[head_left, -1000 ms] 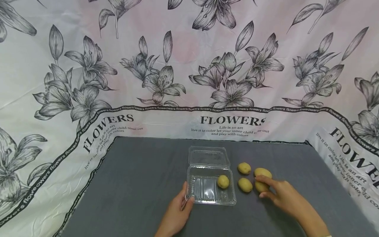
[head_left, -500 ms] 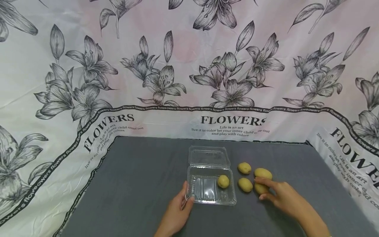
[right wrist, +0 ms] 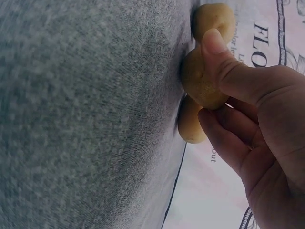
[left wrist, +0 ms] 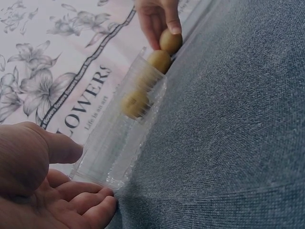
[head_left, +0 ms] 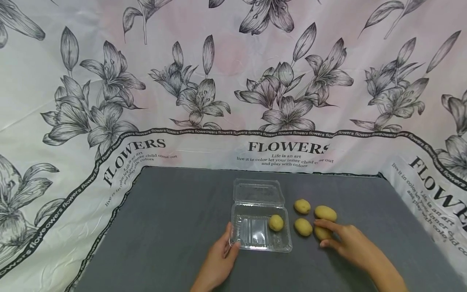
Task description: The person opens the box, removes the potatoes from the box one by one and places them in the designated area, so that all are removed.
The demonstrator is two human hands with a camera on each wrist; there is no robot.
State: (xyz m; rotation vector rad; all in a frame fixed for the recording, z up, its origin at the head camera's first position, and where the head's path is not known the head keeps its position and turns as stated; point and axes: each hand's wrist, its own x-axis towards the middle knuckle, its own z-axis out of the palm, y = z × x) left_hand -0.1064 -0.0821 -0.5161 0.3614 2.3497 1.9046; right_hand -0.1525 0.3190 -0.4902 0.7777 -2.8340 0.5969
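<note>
Fingers and thumb of the right hand pinch a small yellow-brown potato lying on the grey cloth table, near three others. The left hand grips the near left corner of the clear plastic clamshell box, which holds one potato.

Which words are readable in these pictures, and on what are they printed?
"FLOWERS": large letters on the floral cloth, repeated left, middle and right.
"Life is an art / live it in color let your inner child come out / and play with colors": small lines beneath.
"flowers": repeated along the cloth's black band.
The clear box and potatoes carry no text.
</note>
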